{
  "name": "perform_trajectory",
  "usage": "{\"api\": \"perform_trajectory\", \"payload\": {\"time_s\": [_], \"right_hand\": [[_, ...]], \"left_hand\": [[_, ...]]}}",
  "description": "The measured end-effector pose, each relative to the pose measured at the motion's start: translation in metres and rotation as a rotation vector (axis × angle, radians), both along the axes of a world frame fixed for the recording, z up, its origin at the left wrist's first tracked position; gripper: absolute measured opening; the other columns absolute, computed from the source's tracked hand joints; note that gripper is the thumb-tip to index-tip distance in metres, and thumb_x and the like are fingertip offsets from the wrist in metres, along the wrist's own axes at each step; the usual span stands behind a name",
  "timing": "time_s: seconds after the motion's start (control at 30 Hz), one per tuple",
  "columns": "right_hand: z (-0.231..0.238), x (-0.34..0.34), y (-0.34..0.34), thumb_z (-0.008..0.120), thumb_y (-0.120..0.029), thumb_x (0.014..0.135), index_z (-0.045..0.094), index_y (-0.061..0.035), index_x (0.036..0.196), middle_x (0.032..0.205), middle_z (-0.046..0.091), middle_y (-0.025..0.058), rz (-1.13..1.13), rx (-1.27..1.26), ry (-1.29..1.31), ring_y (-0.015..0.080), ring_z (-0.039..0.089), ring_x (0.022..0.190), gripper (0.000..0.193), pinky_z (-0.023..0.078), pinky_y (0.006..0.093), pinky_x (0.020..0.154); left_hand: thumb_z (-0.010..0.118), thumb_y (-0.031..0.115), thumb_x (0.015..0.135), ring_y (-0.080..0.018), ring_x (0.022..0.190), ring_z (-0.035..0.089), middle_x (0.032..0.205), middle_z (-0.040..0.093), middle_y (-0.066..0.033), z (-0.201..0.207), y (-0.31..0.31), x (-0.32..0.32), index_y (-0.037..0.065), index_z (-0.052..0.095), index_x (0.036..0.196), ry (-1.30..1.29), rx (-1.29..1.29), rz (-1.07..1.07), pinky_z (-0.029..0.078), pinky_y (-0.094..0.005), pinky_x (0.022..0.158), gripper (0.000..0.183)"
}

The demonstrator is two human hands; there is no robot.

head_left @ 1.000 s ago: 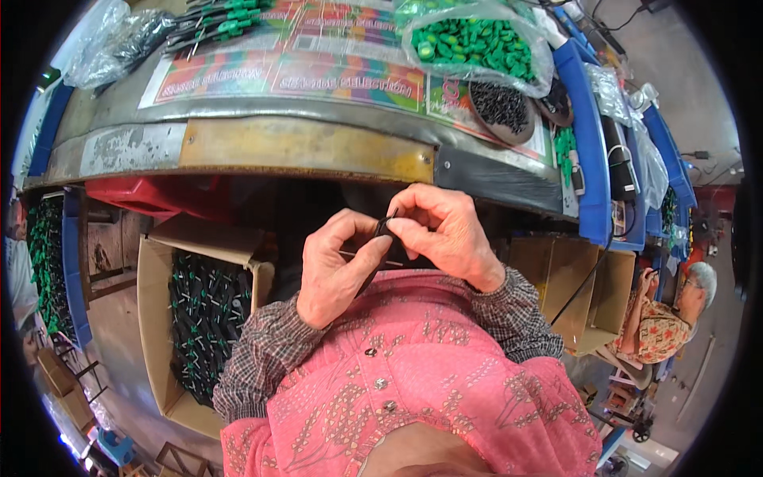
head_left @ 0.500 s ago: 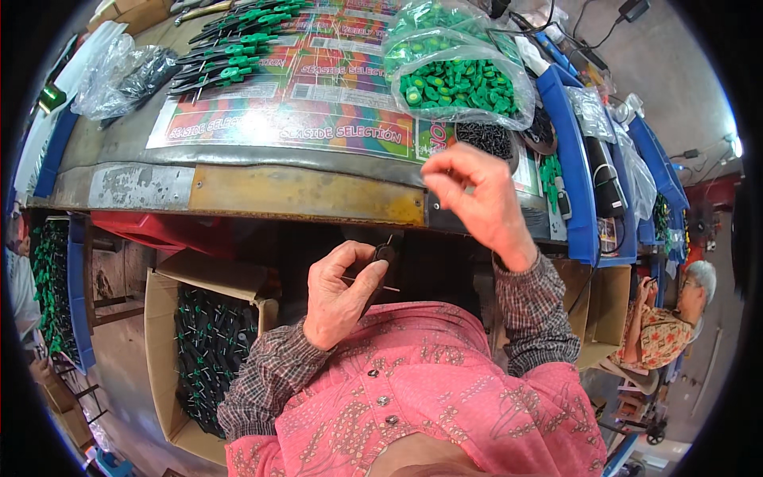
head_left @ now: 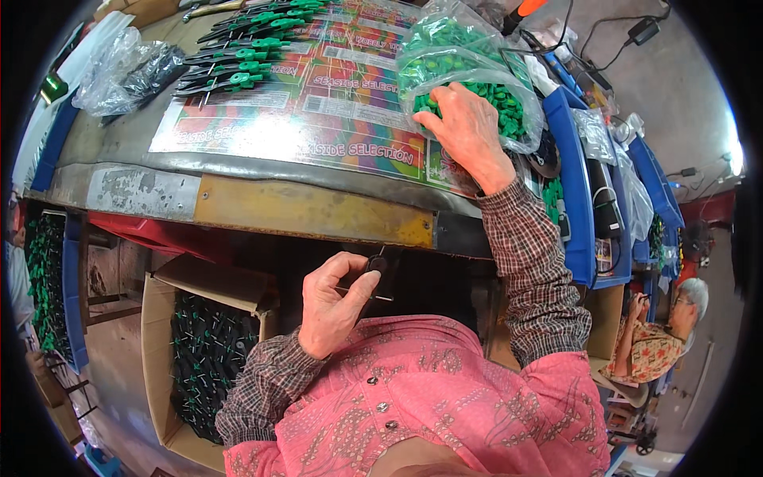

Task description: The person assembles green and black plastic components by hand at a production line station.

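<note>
Low in front of my body, my left hand is closed, pinching a small dark part between thumb and fingers. Thin metal pins stick out of this part above and beside the fingertips. Up on the bench, my right hand is at the mouth of a clear plastic bag, over the small green plastic pieces inside. Its thumb stands apart from the bent fingers, and I see nothing held between them.
Assembled black-and-green parts lie in a row on the bench's printed sheet. A cardboard box of black parts stands lower left. Blue bins line the right. Another person sits at far right.
My right hand has moved from above the bench's front edge up and away to the bag of green pieces. The left hand keeps its pinch on the dark part.
</note>
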State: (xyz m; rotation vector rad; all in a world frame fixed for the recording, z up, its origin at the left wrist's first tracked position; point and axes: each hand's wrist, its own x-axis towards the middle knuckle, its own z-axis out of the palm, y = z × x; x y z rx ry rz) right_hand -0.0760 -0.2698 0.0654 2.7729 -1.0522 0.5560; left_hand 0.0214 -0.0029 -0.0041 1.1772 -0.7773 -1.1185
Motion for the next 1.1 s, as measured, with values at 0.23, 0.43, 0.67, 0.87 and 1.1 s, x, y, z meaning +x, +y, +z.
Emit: {"api": "perform_trajectory", "payload": {"time_s": [0.23,0.43,0.67,0.87,1.1], "right_hand": [[-0.012,-0.001,-0.011,0.071,-0.019,0.077,0.065,-0.001,0.092,0.086,0.065,0.015,-0.027,0.021,0.054,0.0354,0.064,0.082,0.024,0.048,0.0454,0.07],[-0.012,0.001,-0.007,0.07,-0.015,0.076,0.064,-0.0036,0.09,0.085,0.064,0.0137,-0.043,-0.03,0.092,0.0356,0.063,0.081,0.019,0.049,0.0456,0.068],[-0.016,-0.001,-0.007,0.066,-0.007,0.073,0.063,-0.0034,0.076,0.08,0.061,0.0133,0.07,-0.124,0.024,0.0323,0.065,0.076,0.006,0.052,0.043,0.064],[-0.015,-0.002,-0.007,0.065,-0.013,0.079,0.07,-0.0066,0.09,0.085,0.061,0.0111,0.045,-0.015,-0.01,0.033,0.063,0.081,0.014,0.05,0.0427,0.069],[-0.02,-0.001,-0.007,0.065,-0.013,0.079,0.068,-0.006,0.091,0.087,0.06,0.0114,0.048,-0.057,0.075,0.0334,0.063,0.078,0.014,0.05,0.0432,0.069]], "left_hand": [[0.065,0.004,0.087,-0.0044,0.066,0.049,0.075,0.056,-0.0001,0.0,-0.002,0.002,-0.003,0.063,0.091,0.016,0.064,-0.001,0.041,-0.0219,0.058,0.009],[0.065,0.004,0.086,-0.0044,0.067,0.05,0.074,0.056,0.0,-0.003,-0.002,-0.001,-0.003,0.063,0.091,-0.007,0.067,0.002,0.041,-0.0218,0.058,0.009],[0.063,0.003,0.089,-0.0001,0.063,0.047,0.073,0.058,0.0043,0.0,-0.001,-0.005,-0.002,0.063,0.093,0.001,0.045,-0.009,0.037,-0.0173,0.054,0.007],[0.063,0.003,0.089,0.0,0.064,0.047,0.074,0.058,0.0043,0.0,0.004,-0.003,-0.002,0.063,0.095,0.03,0.071,-0.019,0.037,-0.017,0.055,0.008],[0.062,0.003,0.089,-0.0001,0.065,0.046,0.076,0.058,0.0043,0.0,0.006,-0.005,-0.002,0.063,0.095,0.046,0.054,-0.026,0.037,-0.0171,0.056,0.008]]}}
